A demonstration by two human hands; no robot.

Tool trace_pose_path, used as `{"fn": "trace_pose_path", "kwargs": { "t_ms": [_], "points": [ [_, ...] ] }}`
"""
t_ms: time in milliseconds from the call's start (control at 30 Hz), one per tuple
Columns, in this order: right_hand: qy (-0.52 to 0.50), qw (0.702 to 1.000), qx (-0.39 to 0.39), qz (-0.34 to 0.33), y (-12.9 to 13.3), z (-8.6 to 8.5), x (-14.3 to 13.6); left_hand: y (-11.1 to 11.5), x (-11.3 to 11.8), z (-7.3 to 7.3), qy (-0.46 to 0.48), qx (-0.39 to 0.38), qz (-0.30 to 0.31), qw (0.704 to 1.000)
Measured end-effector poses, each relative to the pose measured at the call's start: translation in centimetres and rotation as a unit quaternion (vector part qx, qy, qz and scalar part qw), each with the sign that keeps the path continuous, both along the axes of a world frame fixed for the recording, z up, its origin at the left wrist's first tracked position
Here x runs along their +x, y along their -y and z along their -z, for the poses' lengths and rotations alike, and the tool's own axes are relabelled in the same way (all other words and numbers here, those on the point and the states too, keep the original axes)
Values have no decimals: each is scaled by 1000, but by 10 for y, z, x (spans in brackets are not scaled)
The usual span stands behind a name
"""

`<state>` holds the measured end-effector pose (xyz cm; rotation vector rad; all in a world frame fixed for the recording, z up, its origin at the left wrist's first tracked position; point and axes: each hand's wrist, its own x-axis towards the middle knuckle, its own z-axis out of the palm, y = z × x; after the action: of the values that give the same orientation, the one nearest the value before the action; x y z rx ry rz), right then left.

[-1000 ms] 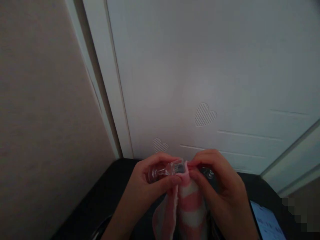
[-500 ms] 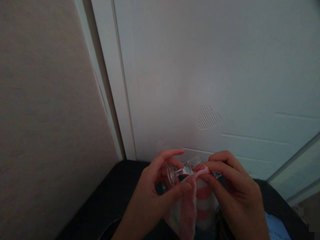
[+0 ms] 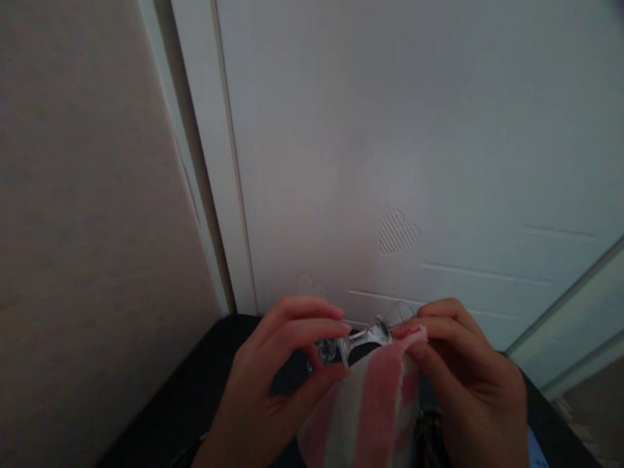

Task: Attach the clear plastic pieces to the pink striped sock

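Head view: clear stemmed cup [image 3: 371, 335] is held on its side by the top of the striped cloth [image 3: 377, 406].
Left hand [image 3: 270, 370]: cup's foot is pinched.
Right hand [image 3: 480, 387]: cloth's edge is pinched.
Feel: likely light, hard, slippery, maybe breakable; best held by its stem.
Looks: shiny, see-through.

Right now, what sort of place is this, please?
Probably a room in a home: a pale panel with pressed hearts, perhaps a cupboard door, stands behind a dark table, beside a plain beige wall.
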<state>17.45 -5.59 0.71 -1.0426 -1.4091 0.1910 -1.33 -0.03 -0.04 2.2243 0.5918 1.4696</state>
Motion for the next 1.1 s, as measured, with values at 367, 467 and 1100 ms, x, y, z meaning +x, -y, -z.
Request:
{"fn": "trace_pose_path", "kwargs": {
  "t_ms": [367, 467, 1100],
  "points": [
    [2, 1000, 7, -1, 0, -2, -2, 3, 6, 0, 47, -100, -31, 993],
    [1, 1000, 12, 0, 0, -3, -3, 1, 8, -1, 78, -166, -3, 983],
    [8, 1000, 1, 15, 0, 2, -2, 6, 12, -2, 56, -109, -34, 992]
  ]
}}
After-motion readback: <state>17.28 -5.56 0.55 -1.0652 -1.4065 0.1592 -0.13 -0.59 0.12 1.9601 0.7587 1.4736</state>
